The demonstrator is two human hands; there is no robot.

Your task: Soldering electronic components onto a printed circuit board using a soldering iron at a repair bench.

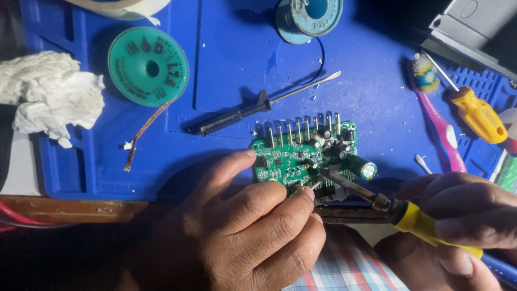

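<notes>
Two hands work over a green circuit board [301,159] lying at the near edge of a blue work mat [231,70]. The left hand [253,226], at 7 o'clock from the board, is curled with its fingertips pressed on the board's near edge; its wrist is lost in shadow. The right hand [468,215], at 4 o'clock and cut off by the frame, is clamped round the yellow handle of a soldering iron [371,196], whose tip rests among the components near a large dark capacitor [362,167]. Whether the tip actually touches a joint is hard to tell; glare and crowding obscure it.

At 11 o'clock from the board lies a black-handled pry tool [253,108]. At 10 o'clock sits a green spool [148,66] with a brown strip of braid [144,132] trailing off. A solder reel [308,16] at 12 o'clock is cropped by the top edge. A crumpled white tissue [51,94] lies at 9 o'clock. At 2 o'clock lie a pink toothbrush [439,121] and a yellow screwdriver [476,113].
</notes>
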